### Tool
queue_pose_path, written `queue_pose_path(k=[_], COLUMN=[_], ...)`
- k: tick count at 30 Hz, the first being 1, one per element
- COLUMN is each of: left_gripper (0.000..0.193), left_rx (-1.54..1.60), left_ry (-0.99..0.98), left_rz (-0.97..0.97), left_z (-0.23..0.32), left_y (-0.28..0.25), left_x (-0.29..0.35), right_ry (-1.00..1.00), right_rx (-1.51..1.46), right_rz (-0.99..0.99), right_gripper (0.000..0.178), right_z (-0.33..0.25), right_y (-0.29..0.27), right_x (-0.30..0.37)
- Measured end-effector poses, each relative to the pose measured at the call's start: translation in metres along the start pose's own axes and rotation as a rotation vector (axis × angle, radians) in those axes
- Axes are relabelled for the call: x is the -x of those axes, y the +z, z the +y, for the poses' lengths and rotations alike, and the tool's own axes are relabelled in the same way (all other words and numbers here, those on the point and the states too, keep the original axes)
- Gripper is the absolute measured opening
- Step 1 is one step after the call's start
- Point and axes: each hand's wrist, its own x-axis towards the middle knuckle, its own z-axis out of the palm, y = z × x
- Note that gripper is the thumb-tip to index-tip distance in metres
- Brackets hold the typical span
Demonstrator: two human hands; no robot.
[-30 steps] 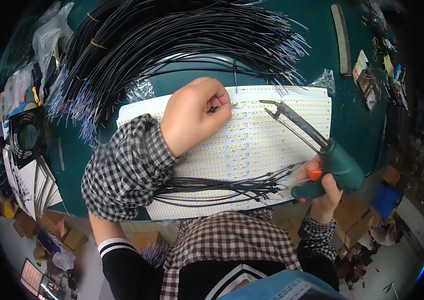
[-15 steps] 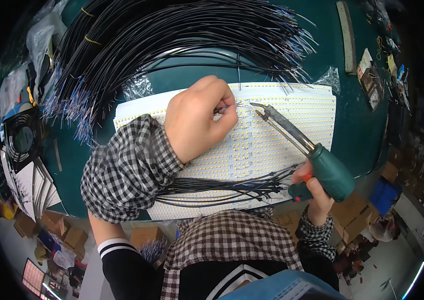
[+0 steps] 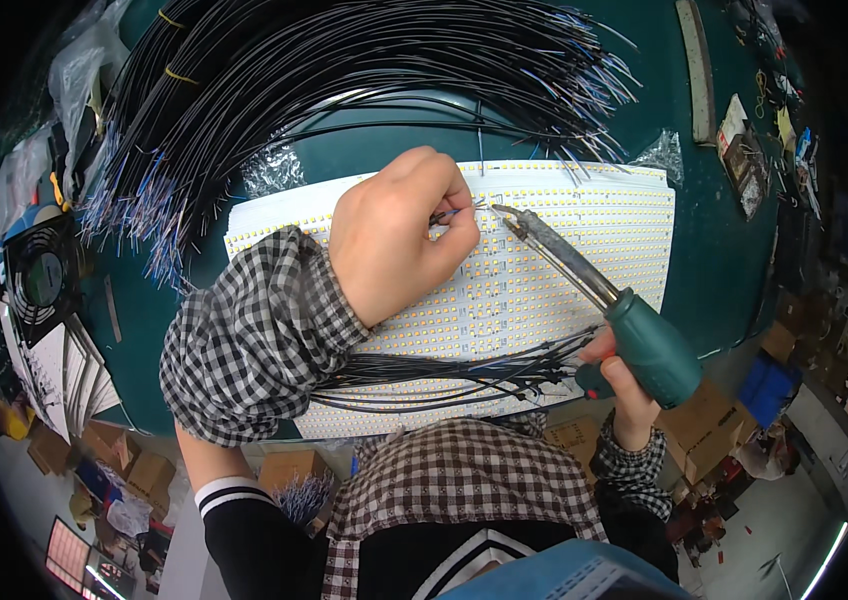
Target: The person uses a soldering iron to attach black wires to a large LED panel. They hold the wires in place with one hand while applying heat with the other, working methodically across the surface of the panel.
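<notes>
Over the upper middle of a stack of white LED circuit boards (image 3: 584,260), my left hand (image 3: 394,225) pinches a black cable (image 3: 441,217) between thumb and fingertips. The cable's thin end points right, toward the middle column of the top board. My right hand (image 3: 627,385) grips the green handle of a soldering iron (image 3: 656,345). The iron's tip is close to the cable end at the board; I cannot tell whether they touch. Several black cables (image 3: 424,380) with bared ends lie across the board's near part, below both hands.
A large curved bundle of black cables (image 3: 344,70) with blue and white ends lies at the back. A small black fan (image 3: 44,275) stands at the left, beside stacked white boards (image 3: 69,370). Clear plastic film (image 3: 659,155) and a long strip (image 3: 694,70) lie at right.
The soldering iron's tip has moved slightly left, closer to the cable end, and its handle a little lower. My left hand keeps its pinch in nearly the same spot.
</notes>
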Motion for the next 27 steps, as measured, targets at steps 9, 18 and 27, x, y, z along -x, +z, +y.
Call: queue_pose_path(k=[9, 18, 27], left_gripper=[0.014, 0.014, 0.013], left_rx=[0.004, 0.040, 0.023], left_ry=[0.022, 0.040, 0.022], left_rz=[0.016, 0.052, 0.042], left_z=[0.0000, -0.0032, -0.0012], left_y=[0.0006, 0.0046, 0.0044], left_x=[0.0005, 0.0010, 0.0009], right_ry=[0.005, -0.009, -0.023], right_rx=[0.034, 0.059, 0.073], right_rz=[0.012, -0.004, 0.021], right_gripper=[0.049, 0.048, 0.047], right_z=[-0.0020, -0.0018, 0.0037], right_y=[0.0019, 0.0004, 0.0008], right_x=[-0.0002, -0.0011, 0.0015])
